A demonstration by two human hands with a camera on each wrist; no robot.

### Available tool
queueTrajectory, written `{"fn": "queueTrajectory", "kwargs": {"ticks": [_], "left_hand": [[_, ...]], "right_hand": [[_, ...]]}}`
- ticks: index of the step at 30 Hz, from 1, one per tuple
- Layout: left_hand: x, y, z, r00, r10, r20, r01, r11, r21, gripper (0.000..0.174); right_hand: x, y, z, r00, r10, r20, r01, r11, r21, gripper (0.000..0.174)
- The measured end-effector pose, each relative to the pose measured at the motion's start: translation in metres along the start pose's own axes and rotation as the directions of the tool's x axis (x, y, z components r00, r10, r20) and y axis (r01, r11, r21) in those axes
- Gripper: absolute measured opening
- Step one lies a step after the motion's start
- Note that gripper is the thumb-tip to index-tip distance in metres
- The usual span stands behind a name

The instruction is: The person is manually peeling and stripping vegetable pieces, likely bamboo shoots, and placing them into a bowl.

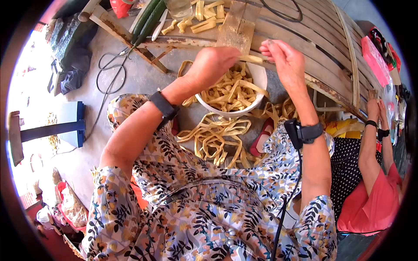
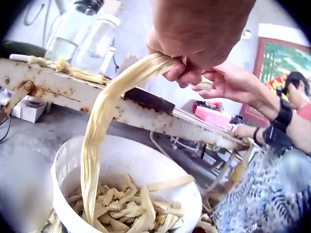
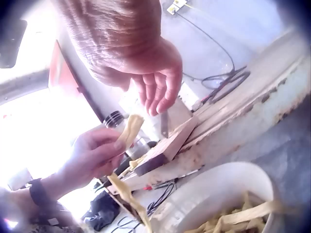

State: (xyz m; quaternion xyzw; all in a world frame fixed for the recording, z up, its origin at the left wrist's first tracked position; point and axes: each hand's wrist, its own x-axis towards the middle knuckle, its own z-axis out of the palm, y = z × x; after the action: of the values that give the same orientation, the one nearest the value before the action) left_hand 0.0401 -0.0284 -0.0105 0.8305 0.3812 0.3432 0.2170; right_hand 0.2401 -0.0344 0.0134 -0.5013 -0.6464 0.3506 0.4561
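Note:
My left hand (image 1: 213,63) pinches a long, flat, wrinkled pale yellow strip (image 2: 99,124) between thumb and fingers. One short end sticks out past the fingertips, while the rest droops over the white bucket (image 2: 124,145). My right hand (image 1: 285,61) is raised just beyond that short end, its fingers (image 3: 167,90) loosely bent with a gap between them and the strip in the right wrist view. Inside the bucket lie many short strip pieces (image 1: 233,93), some looking folded or knotted. Long uncut-looking strips (image 1: 217,135) lie in a heap on the floor below it.
Beyond the bucket stands a slatted bench (image 1: 318,56) with a rusty edge, bearing a wooden board (image 1: 235,28), several strip bundles (image 1: 204,26), cucumbers (image 1: 150,19) and a white-handled tool (image 1: 160,26). A cable (image 1: 115,71) lies on the floor. Another person (image 1: 370,195) sits at right.

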Motion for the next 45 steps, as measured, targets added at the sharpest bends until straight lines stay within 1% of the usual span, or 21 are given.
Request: {"fn": "queueTrajectory", "kwargs": {"ticks": [2, 3, 6, 9, 11, 12, 15, 18, 20, 23, 25, 26, 27, 29, 32, 35, 37, 39, 40, 42, 45], "left_hand": [[-0.001, 0.009, 0.006, 0.985, 0.161, 0.059, -0.169, 0.971, 0.171, 0.013], [-0.004, 0.015, 0.008, 0.976, 0.193, 0.103, -0.210, 0.959, 0.190, 0.013], [-0.002, 0.006, 0.009, 0.963, 0.242, 0.117, -0.252, 0.964, 0.084, 0.008], [0.007, 0.005, -0.020, 0.970, -0.008, 0.241, 0.013, 1.000, -0.019, 0.016], [0.011, -0.009, -0.032, 0.986, -0.005, 0.169, 0.020, 0.996, -0.089, 0.013], [0.014, -0.013, -0.037, 0.977, -0.031, 0.210, 0.064, 0.986, -0.155, 0.017], [0.023, -0.018, -0.045, 0.908, -0.124, 0.401, 0.305, 0.851, -0.428, 0.023], [0.017, -0.008, -0.019, 0.908, -0.098, 0.407, 0.388, 0.562, -0.730, 0.032], [0.016, -0.010, -0.007, 0.862, -0.078, 0.501, 0.487, 0.402, -0.775, 0.033], [0.008, -0.013, 0.002, 0.795, 0.143, 0.590, 0.601, -0.048, -0.798, 0.031], [-0.002, -0.003, 0.013, 0.772, 0.111, 0.625, 0.635, -0.121, -0.763, 0.029], [0.001, 0.021, 0.002, 0.698, 0.117, 0.707, 0.716, -0.108, -0.689, 0.030], [-0.006, 0.014, 0.013, 0.709, 0.249, 0.660, 0.700, -0.138, -0.701, 0.029], [-0.009, 0.014, 0.016, 0.724, 0.284, 0.629, 0.686, -0.199, -0.700, 0.031], [-0.005, 0.018, 0.011, 0.627, 0.274, 0.729, 0.776, -0.135, -0.617, 0.051], [-0.003, 0.018, 0.011, 0.671, 0.222, 0.707, 0.741, -0.186, -0.645, 0.053], [-0.005, 0.012, 0.020, 0.808, 0.034, 0.588, 0.586, -0.146, -0.797, 0.038], [0.001, 0.007, 0.020, 0.782, -0.350, 0.515, 0.546, -0.014, -0.838, 0.023], [0.004, 0.014, 0.017, 0.792, -0.427, 0.436, 0.521, 0.101, -0.847, 0.021], [0.007, 0.028, 0.009, 0.803, -0.545, 0.241, 0.473, 0.336, -0.815, 0.019], [0.004, 0.026, 0.007, 0.880, -0.471, 0.060, 0.374, 0.610, -0.699, 0.021]], "right_hand": [[-0.002, 0.013, 0.011, 0.993, 0.043, 0.108, -0.036, 0.997, -0.062, 0.022], [-0.008, 0.016, 0.015, 0.962, 0.215, 0.168, -0.226, 0.973, 0.048, 0.021], [-0.011, 0.021, 0.018, 0.868, 0.399, 0.296, -0.393, 0.916, -0.083, 0.018], [-0.015, 0.028, 0.019, 0.847, 0.407, 0.342, -0.403, 0.911, -0.086, 0.018], [-0.012, 0.015, 0.005, 0.777, 0.439, 0.450, -0.474, 0.880, -0.040, 0.019], [-0.015, 0.003, 0.003, 0.708, 0.422, 0.566, -0.508, 0.861, -0.006, 0.026], [-0.017, -0.029, 0.004, 0.601, -0.005, 0.799, -0.520, 0.757, 0.395, 0.035], [-0.009, -0.026, 0.003, 0.791, -0.084, 0.606, -0.374, 0.718, 0.587, 0.041], [-0.005, -0.031, 0.000, 0.837, -0.080, 0.541, -0.263, 0.808, 0.527, 0.043], [-0.004, -0.040, -0.007, 0.846, -0.059, 0.530, -0.218, 0.869, 0.444, 0.044], [-0.007, -0.043, -0.004, 0.872, -0.119, 0.475, -0.033, 0.954, 0.298, 0.037], [-0.008, -0.044, -0.004, 0.871, -0.087, 0.483, -0.058, 0.959, 0.278, 0.035], [-0.011, -0.044, -0.003, 0.870, -0.051, 0.490, -0.089, 0.962, 0.259, 0.033], [-0.014, -0.046, -0.004, 0.859, 0.026, 0.512, -0.139, 0.973, 0.184, 0.031], [-0.016, -0.052, -0.004, 0.820, 0.152, 0.552, -0.202, 0.979, 0.031, 0.032], [-0.017, -0.041, 0.005, 0.886, -0.042, 0.462, 0.016, 0.998, 0.061, 0.032], [-0.013, -0.019, 0.010, 0.938, -0.203, 0.280, 0.240, 0.965, -0.104, 0.028], [-0.009, -0.004, 0.014, 0.887, -0.458, 0.056, 0.439, 0.799, -0.412, 0.026], [-0.009, -0.005, 0.018, 0.872, -0.489, -0.019, 0.429, 0.783, -0.451, 0.021], [-0.014, -0.011, 0.022, 0.977, -0.212, -0.008, 0.199, 0.928, -0.315, 0.018], [-0.010, -0.004, 0.025, 0.991, 0.089, 0.104, -0.081, 0.994, -0.072, 0.015]]}}
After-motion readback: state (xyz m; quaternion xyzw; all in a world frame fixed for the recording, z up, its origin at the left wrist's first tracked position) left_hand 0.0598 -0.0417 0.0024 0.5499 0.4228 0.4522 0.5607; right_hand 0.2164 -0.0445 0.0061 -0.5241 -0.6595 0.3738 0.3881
